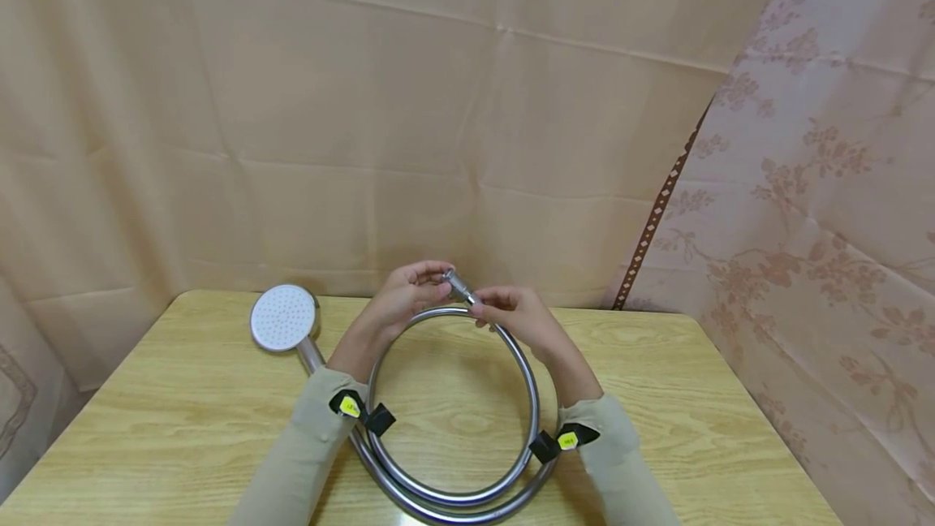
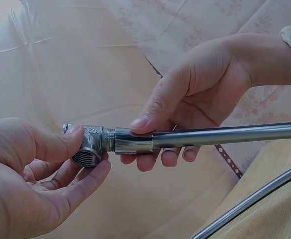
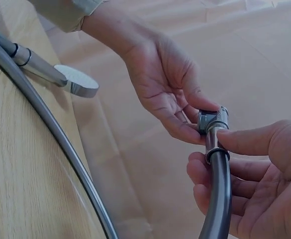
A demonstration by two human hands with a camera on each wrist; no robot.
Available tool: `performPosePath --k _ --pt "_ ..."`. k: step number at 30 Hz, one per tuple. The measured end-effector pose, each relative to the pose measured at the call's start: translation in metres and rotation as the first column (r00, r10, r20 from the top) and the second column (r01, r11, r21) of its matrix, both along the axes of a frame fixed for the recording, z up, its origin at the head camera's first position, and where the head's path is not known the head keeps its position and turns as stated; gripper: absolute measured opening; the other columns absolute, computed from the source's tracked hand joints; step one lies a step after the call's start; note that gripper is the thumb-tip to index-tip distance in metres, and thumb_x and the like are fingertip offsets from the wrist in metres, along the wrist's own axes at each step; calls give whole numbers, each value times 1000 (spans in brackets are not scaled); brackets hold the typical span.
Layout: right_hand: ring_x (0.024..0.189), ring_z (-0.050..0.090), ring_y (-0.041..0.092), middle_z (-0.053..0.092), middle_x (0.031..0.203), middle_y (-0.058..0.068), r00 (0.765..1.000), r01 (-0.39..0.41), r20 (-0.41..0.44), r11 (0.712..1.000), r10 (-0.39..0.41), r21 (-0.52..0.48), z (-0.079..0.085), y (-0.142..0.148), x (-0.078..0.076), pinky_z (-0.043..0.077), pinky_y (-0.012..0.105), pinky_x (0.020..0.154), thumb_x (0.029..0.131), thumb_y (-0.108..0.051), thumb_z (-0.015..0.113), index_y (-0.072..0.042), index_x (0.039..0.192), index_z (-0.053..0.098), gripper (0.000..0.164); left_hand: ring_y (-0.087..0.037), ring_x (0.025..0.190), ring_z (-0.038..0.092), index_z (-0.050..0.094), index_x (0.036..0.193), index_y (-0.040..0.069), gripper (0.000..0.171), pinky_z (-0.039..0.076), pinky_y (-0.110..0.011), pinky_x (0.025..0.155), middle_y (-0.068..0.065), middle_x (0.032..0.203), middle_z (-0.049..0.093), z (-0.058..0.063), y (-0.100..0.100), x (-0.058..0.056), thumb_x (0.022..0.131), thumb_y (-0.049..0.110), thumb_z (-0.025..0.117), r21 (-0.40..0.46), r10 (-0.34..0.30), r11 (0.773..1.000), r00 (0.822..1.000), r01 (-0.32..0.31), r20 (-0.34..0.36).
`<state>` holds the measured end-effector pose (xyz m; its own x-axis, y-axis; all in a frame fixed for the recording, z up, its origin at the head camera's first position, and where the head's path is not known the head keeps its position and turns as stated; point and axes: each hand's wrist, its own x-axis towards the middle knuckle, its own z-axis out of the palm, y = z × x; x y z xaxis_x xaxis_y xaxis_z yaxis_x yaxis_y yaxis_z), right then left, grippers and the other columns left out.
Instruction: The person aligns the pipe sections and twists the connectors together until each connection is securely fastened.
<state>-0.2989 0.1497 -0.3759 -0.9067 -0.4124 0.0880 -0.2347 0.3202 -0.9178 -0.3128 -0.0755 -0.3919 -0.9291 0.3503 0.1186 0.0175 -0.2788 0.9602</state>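
Note:
My left hand (image 1: 409, 291) pinches a small metal threaded pipe fitting (image 2: 91, 142) between thumb and fingers; a threaded opening faces downward in the left wrist view. My right hand (image 1: 519, 315) grips the shiny end nut (image 2: 134, 141) of a silver shower hose, thumb on one side and fingers beneath. Some thread shows between fitting and nut, and the two are in line. The shower hose (image 1: 536, 396) loops in a coil below both hands. At its other end, a round white-faced shower head (image 1: 283, 317) lies on the table, left of my left hand.
A light wooden table (image 1: 643, 396) lies under the coil. Behind it hangs a beige curtain (image 1: 351, 120), with a pink floral curtain (image 1: 818, 209) along the right side. Both sleeves carry black wrist straps (image 1: 577, 435).

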Motion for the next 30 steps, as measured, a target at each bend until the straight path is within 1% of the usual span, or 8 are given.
performPosePath --k 2,4,9,15,18,23,27,30 --pt "87 70 16 74 105 23 999 2 -34 1000 -2 13 0 -1 1 55 29 79 98 -12 69 7 120 69 30 -8 94 65 44 139 -17 42 57 -23 93 2 100 62 0 -1 0 98 -9 53 0 1 1000 1000 -1 -5" --pt "87 69 16 75 104 20 994 13 -108 999 -8 44 0 -2 1 55 30 79 96 -12 71 5 118 71 28 -8 94 65 44 139 -17 42 58 -23 92 2 100 62 -1 -1 0 98 -10 53 2 5 1000 1000 -5 -6" --pt "88 69 19 76 104 15 959 56 -283 991 -19 123 -1 -5 2 57 37 79 91 -9 77 0 116 73 27 -8 94 65 43 139 -17 42 58 -24 93 1 101 61 -1 -2 0 98 -10 53 1 13 1000 1000 -13 -6" --pt "85 69 19 77 100 13 946 107 -321 981 -49 163 0 -9 5 57 37 74 89 -8 78 -1 116 73 28 -7 94 65 42 140 -18 44 58 -24 93 2 101 61 0 -2 0 98 -10 53 3 11 1000 1000 -11 -10" --pt "85 69 20 76 98 14 944 104 -327 981 -46 163 1 -10 6 57 37 73 90 -8 77 0 114 73 26 -7 94 65 42 140 -18 45 58 -24 93 3 101 61 0 -2 0 98 -10 53 3 8 1000 1000 -8 -13" --pt "85 69 19 77 97 16 950 57 -313 989 -11 137 -1 -7 4 56 30 73 91 -6 75 3 111 73 22 -7 94 65 43 140 -17 44 57 -25 94 3 100 62 -1 -2 0 98 -10 53 6 7 1000 1000 -7 -6" --pt "83 68 15 75 99 22 981 -9 -191 998 22 69 -3 -3 0 55 29 75 95 -7 71 8 115 71 25 -8 94 65 43 140 -16 43 57 -25 94 3 101 62 -1 -3 0 98 -9 53 0 0 1000 1000 0 -9" --pt "84 68 14 74 100 21 996 -20 -85 1000 22 23 -2 -1 -1 56 32 78 97 -11 69 8 119 69 29 -8 95 65 44 140 -16 43 57 -25 95 3 101 62 -1 -4 0 99 -8 54 -9 -6 1000 1000 6 -18"
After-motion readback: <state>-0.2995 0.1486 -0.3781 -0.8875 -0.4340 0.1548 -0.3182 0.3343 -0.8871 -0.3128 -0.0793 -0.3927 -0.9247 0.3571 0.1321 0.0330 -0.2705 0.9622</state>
